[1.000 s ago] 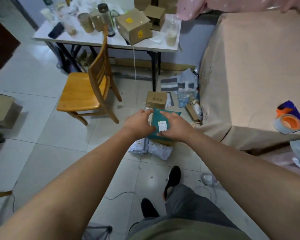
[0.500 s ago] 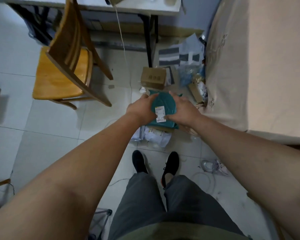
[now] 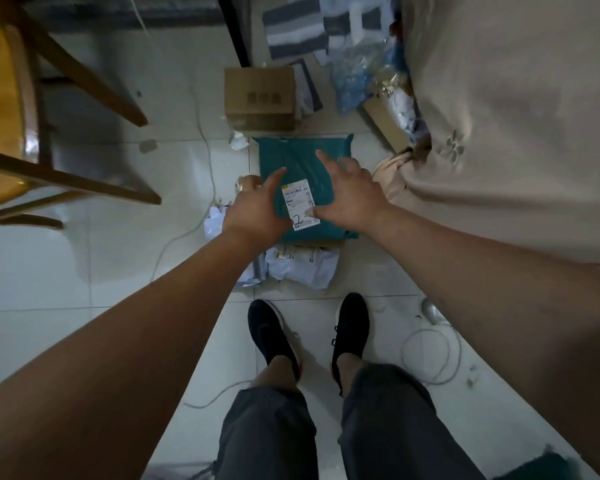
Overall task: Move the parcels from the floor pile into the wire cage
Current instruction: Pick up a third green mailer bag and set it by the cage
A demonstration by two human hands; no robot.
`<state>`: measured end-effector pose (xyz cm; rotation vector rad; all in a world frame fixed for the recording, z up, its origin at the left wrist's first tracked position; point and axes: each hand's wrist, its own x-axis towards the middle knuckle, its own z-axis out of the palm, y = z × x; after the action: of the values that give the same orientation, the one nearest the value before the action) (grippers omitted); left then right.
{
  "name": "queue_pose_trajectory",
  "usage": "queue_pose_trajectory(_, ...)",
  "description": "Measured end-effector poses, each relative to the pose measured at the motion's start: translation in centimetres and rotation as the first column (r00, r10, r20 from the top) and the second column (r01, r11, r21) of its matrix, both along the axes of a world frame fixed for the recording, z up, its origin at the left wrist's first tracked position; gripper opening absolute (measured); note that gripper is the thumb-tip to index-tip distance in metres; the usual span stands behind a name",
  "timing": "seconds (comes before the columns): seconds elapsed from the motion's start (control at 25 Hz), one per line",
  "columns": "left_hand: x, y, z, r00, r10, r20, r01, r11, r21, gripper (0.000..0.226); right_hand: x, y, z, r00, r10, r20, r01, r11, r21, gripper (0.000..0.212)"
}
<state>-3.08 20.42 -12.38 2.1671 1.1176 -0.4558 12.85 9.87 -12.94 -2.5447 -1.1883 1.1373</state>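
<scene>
pkg (image 3: pixel 302 168) on pile, box (image 3: pixel 260 98) behind

Teal parcel (image 3: pixel 302 168), white label up, flat atop white parcels (image 3: pixel 302 266).

Top parcel (image 3: pixel 298 157): plain teal; its label (image 3: pixel 300 202): white, yellow corner mark, black print and a black handwritten mark; parcels beneath (image 3: pixel 303 268): pale grey-white with dark print; cardboard box (image 3: pixel 260 95): brown, faint darker print; floor (image 3: pixel 84 271): glossy white tiles, thin grey joints; chair (image 3: pixel 0 109): honey-orange seat, darker brown rails; bed cover (image 3: pixel 516 116): beige, one stitched flower motif; striped material (image 3: pixel 295 29): grey and white bands; shoes (image 3: pixel 274 337): black; trousers (image 3: pixel 267 438): dark grey.
</scene>
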Motion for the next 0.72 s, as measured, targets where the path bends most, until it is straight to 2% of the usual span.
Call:
queue_pose_trajectory(0.2, 0.4, 1.8, -12.2, 0.998, 0.018, -0.053, -0.019, 1.000, -0.020, 0.105, 1.3, -0.2, -12.2, 0.994, -0.026, 0.103, 0.034, 0.996, -0.081, 0.111)
queue_pose_trajectory(0.36, 0.5, 3.3, -19.7, 0.994, 0.107, -0.027, -0.109, 0.989, -0.099, 0.126, 1.9, -0.4, -19.7, 0.996, -0.041, 0.082, 0.056, 0.981, -0.187, 0.126)
queue_pose_trajectory(0.48, 0.8, 4.0, -23.5, 0.985, 0.168, 0.046, -0.159, 0.973, -0.165, 0.132, 2.5, 0.0, -23.3, 0.994, -0.103, 0.029, 0.106, 0.985, -0.137, 0.134)
queue_pose_trajectory(0.72, 2.5, 5.6, -27.3, 0.967, 0.232, 0.107, -0.198, 0.945, -0.258, 0.130, 4.5, 0.5, -26.8, 0.968, -0.194, -0.158, 0.201, 0.979, 0.034, 0.133)
